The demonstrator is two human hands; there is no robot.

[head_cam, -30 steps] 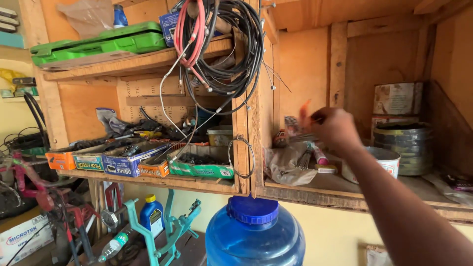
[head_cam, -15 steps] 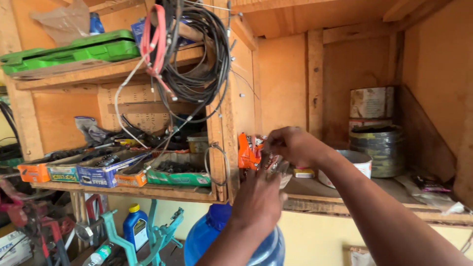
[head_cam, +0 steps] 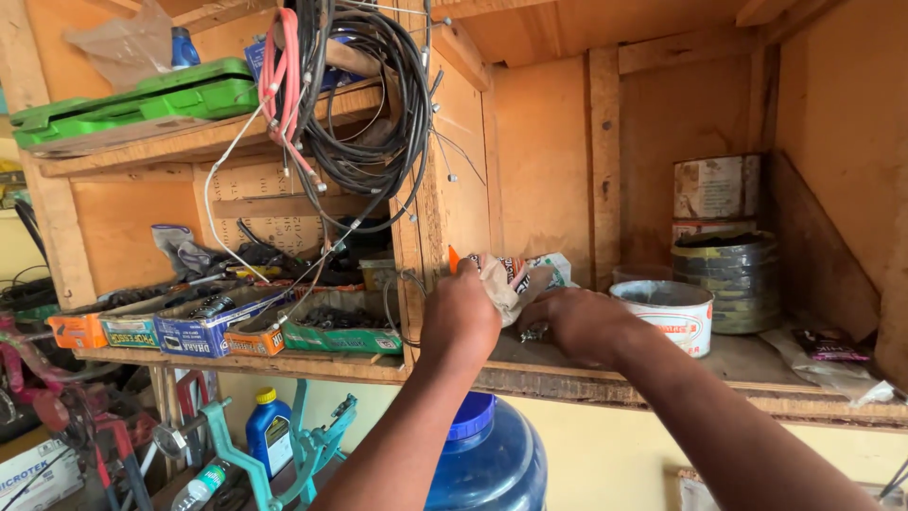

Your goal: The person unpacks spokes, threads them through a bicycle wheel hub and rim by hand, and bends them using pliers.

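Hands on a crumpled packet at the wooden shelf.

Nearest me, below my arms, stands a blue water jug (head_cam: 487, 459) with a blue cap. My left hand (head_cam: 461, 317) is closed around the near end of a crumpled paper packet (head_cam: 506, 281), its orange tip poking up just above my fingers. My right hand (head_cam: 577, 322) rests just beside it on the shelf board (head_cam: 757, 364), fingers curled under the packet; how firmly it grips I cannot tell. Right of that hand sits a white tub (head_cam: 665, 312), and behind it a stack of dark tins (head_cam: 726, 279). To the left, small cardboard boxes (head_cam: 208, 322) line the lower shelf, black cables (head_cam: 364, 114) hang above them, and a green case (head_cam: 132, 99) lies on top.
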